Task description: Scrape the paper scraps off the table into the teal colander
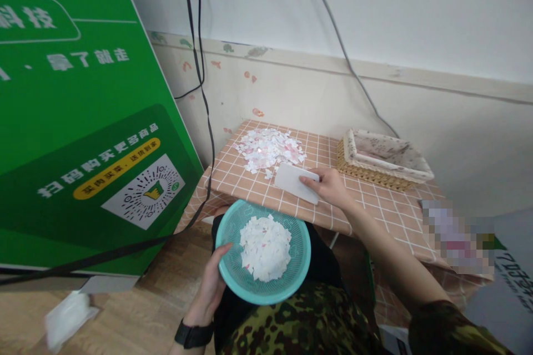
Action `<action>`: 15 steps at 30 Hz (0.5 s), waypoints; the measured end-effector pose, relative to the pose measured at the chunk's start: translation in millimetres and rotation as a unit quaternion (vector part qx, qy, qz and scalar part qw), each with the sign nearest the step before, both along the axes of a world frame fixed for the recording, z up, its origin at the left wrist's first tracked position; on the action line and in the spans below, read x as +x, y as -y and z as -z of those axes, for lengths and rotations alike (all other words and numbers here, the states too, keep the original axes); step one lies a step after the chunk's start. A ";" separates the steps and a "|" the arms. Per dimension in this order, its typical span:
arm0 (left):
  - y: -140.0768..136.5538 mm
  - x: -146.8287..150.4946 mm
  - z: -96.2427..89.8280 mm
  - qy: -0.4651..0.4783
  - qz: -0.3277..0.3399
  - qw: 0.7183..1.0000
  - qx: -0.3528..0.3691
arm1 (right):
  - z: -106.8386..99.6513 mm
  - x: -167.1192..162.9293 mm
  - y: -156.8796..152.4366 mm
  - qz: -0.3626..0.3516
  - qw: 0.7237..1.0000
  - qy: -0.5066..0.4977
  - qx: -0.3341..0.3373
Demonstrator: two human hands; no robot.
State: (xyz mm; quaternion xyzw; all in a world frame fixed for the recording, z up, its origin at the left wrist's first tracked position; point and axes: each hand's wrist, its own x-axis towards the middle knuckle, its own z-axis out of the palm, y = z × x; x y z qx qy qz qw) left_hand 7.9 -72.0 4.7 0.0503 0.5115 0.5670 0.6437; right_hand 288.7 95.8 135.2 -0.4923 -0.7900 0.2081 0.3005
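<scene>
My left hand (215,272) grips the rim of a round turquoise plastic basket (227,233), thumb over the edge and fingers hidden beneath. Inside the basket lies a heap of small white paper scraps (265,247), a few with pink marks. Over the table, my right hand (327,184) pinches a flat white scraper-like plate (291,180) by its right end. Just beyond the plate's left end is another pile of white and pinkish paper scraps (268,148) on the checked tablecloth.
A wicker basket (381,169) with a cloth lining stands at the table's back right. A green cabinet (83,111) rises on the left, a black cable (208,138) hanging in front of it. The table (375,211) meets the wall. A white plastic bag (69,319) lies on the floor.
</scene>
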 end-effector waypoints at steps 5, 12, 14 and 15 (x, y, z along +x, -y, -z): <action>0.2 -0.3 -0.1 0.005 0.003 1.000 0.001 | -11.1 0.3 -0.4 -0.004 1.000 0.018 -0.005; 1.8 -0.3 -3.8 0.003 0.002 1.000 -0.001 | -4.5 -6.4 23.2 -0.121 0.985 0.055 0.114; 1.6 0.3 -5.7 0.004 -0.002 1.000 -0.002 | 3.7 -6.6 32.2 -0.179 0.966 0.077 0.167; 1.4 0.6 -6.3 0.005 -0.003 1.000 -0.002 | 8.0 -6.7 35.8 -0.201 0.957 0.089 0.191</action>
